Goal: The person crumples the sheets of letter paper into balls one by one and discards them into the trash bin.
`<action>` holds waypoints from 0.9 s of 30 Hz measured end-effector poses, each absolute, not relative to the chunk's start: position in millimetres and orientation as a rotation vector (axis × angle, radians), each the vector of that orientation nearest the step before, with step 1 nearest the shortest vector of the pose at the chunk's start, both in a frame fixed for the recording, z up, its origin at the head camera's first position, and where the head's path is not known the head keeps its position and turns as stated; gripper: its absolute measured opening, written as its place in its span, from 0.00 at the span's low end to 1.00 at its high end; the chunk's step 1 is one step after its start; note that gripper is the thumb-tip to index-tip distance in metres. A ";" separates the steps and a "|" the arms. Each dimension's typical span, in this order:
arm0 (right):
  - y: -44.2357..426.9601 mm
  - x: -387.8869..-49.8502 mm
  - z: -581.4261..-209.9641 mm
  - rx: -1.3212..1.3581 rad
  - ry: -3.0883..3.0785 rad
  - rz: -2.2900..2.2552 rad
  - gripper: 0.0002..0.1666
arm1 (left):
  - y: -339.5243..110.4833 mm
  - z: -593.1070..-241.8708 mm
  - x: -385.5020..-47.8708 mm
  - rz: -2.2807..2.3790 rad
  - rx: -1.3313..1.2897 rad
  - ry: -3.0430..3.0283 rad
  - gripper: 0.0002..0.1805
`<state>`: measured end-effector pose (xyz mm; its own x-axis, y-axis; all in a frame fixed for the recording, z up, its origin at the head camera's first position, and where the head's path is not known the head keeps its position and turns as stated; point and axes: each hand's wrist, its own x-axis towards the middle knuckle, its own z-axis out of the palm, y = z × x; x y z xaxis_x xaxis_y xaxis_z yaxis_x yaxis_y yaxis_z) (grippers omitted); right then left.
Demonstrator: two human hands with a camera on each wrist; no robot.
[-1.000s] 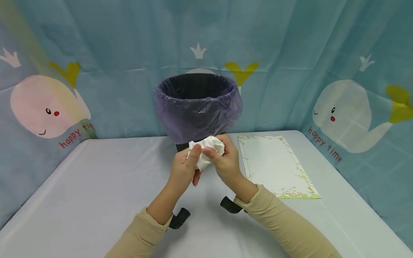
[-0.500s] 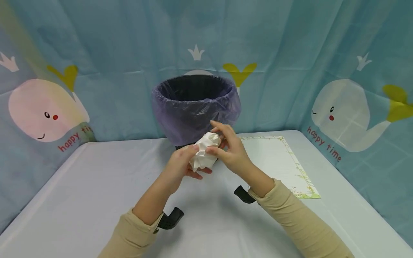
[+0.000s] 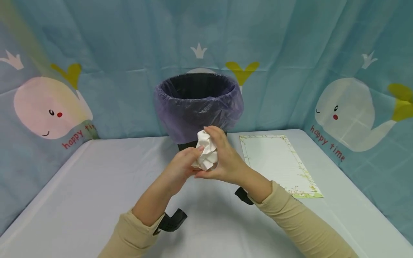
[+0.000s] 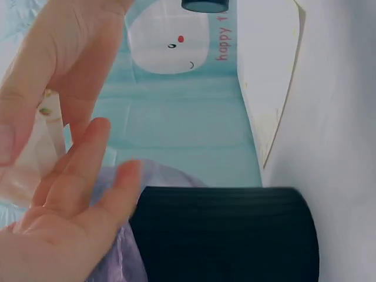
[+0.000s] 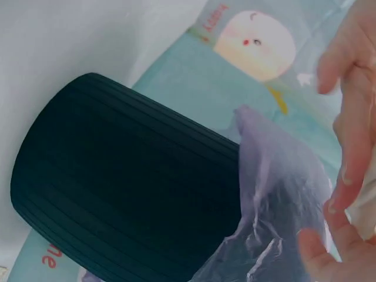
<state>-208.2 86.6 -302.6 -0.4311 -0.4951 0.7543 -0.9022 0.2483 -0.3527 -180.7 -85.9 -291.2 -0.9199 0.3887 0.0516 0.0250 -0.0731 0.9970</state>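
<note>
A crumpled ball of white paper (image 3: 208,152) is held up between both hands in the head view, just in front of the bin. From the left, my left hand (image 3: 179,166) grips it, thumb on the near side. My right hand (image 3: 227,161) curls around its right side, with fingers over the top and a thumb underneath. In the left wrist view the paper (image 4: 44,147) shows a small printed green mark; part of it is hidden by the hands. At the right edge of the right wrist view, only a sliver of paper shows behind fingers.
Behind the hands stands a black bin (image 5: 117,182) lined with a purple plastic bag (image 3: 196,116). A flat sheet of floral-bordered paper (image 3: 274,161) lies on the white tabletop (image 3: 106,186) to the right. A blue whale-print curtain (image 3: 129,89) surrounds the table.
The paper has become a more compact ball. My right hand's fingers lifted and spread half a second ago; now they wrap around the paper, thumb moved below. The bin and flat sheet stay put.
</note>
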 end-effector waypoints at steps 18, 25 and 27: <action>88.6 -212.1 -311.5 1.349 -1.708 1.280 0.38 | -94.1 -303.0 -187.1 1.976 0.634 1.915 0.29; 87.2 -214.5 -315.9 1.283 -1.616 1.391 0.30 | -94.9 -300.8 -185.8 1.915 0.612 1.966 0.34; 89.3 -213.9 -314.5 1.232 -1.689 1.365 0.29 | -95.9 -301.8 -185.4 1.943 0.605 2.000 0.36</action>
